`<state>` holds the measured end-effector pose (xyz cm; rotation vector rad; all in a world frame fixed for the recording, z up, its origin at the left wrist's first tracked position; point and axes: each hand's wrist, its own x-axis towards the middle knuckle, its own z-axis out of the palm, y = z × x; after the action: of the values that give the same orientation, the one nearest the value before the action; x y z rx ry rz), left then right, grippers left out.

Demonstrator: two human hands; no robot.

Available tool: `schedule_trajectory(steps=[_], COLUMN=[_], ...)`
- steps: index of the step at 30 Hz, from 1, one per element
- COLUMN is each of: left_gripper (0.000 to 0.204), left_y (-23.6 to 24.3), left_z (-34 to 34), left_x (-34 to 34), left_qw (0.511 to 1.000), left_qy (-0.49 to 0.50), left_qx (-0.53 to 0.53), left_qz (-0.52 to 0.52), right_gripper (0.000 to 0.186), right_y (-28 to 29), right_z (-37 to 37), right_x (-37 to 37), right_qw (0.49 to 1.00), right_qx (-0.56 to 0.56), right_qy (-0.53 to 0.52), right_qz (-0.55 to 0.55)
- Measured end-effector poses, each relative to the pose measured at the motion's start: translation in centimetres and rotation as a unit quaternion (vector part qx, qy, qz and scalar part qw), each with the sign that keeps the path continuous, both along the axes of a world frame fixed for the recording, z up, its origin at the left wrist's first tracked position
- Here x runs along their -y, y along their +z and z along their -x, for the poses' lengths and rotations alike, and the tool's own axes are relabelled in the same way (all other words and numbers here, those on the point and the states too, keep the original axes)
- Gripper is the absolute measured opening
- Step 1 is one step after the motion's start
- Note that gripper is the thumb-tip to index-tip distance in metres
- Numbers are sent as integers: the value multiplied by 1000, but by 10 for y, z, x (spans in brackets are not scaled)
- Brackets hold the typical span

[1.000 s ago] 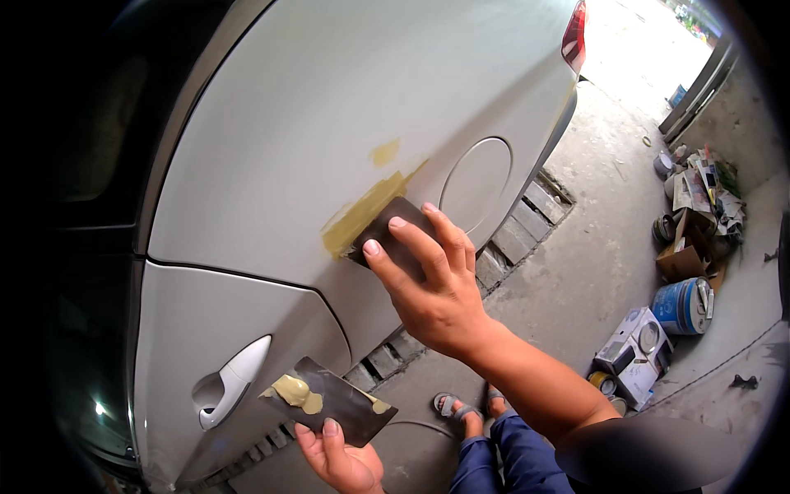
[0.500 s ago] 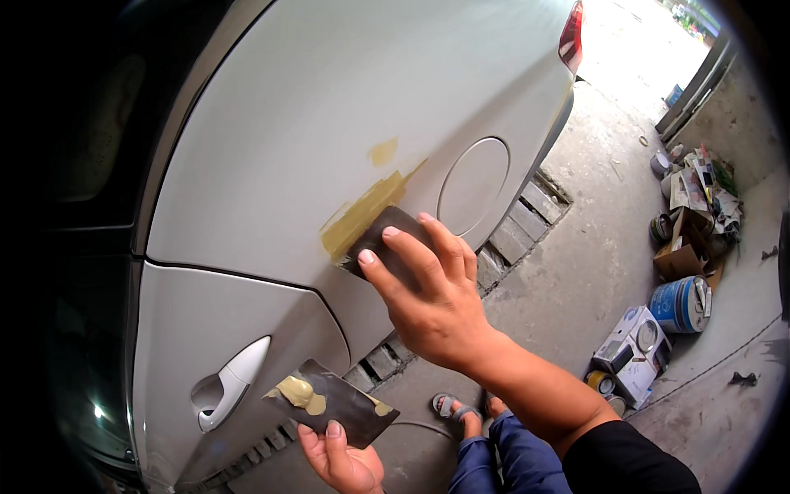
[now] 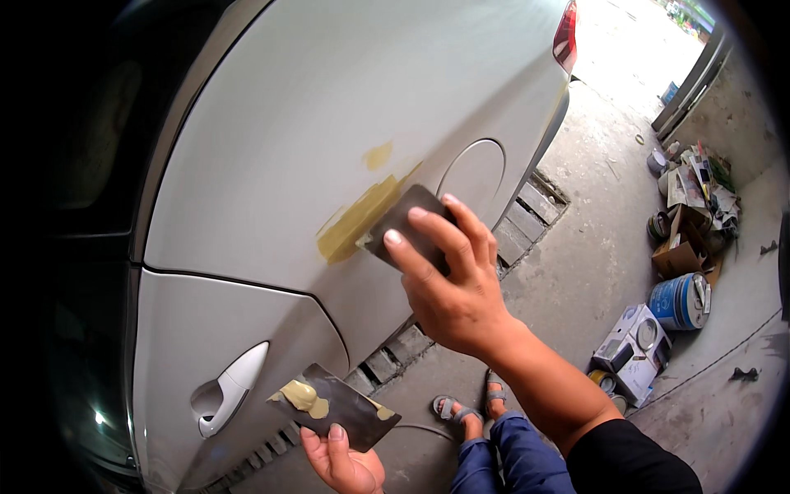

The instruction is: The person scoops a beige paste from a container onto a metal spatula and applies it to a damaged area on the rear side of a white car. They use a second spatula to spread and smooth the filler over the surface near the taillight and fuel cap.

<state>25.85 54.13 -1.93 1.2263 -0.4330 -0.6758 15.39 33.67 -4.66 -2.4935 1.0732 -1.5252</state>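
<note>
My right hand (image 3: 457, 284) grips a dark flat putty spreader (image 3: 409, 226), fingertips spread along its face. The spreader is at the lower right edge of a yellowish putty patch (image 3: 355, 221) on the light grey car panel (image 3: 271, 156); whether it touches the panel I cannot tell. A smaller, thin putty smear (image 3: 378, 156) shows above the patch. Lower down, my left hand (image 3: 341, 463) pinches a second dark flat plate (image 3: 350, 416) by its edge. A lump of yellow putty (image 3: 303, 397) sits on that plate, with a bit more at its right corner.
Right of the patch is the round fuel flap (image 3: 471, 177). The door handle (image 3: 234, 387) lies left of my left hand. Along the wall stand a blue can (image 3: 680, 301), a white box (image 3: 634, 350) and an open cardboard carton (image 3: 683, 247). A slotted drain (image 3: 527, 218) runs beside the car.
My right hand has moved up and to the right with the spreader, uncovering more of the putty patch's lower edge. My left hand and its plate have barely moved.
</note>
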Motion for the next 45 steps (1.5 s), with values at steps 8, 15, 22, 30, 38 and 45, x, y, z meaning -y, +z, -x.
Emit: schedule_trajectory(steps=[8,15,22,30,38,45], left_gripper=[42,42,39,38,41,41], left_y=[-2,1,1,-1,5,25], left_z=[1,3,3,1,1,-11], left_x=[-1,2,-3,-5,0,13], left_qw=[1000,1000,1000,1000,997,995], left_qy=[-5,-12,-4,2,-11,-18], left_qx=[-7,-3,-25,-27,-78,-61], left_qz=[3,2,4,6,28,72], right_gripper=[49,49,48,46,50,46], right_y=[3,25,35,36,31,9], right_z=[7,-2,6,-4,25,48], right_x=[7,0,-11,-17,-41,-53], right_qw=[999,997,994,990,973,857], right_qx=[-45,-71,-108,-136,4,12], right_qy=[-9,-6,-10,2,197,442], right_qz=[-19,-11,-29,-24,-118,-263])
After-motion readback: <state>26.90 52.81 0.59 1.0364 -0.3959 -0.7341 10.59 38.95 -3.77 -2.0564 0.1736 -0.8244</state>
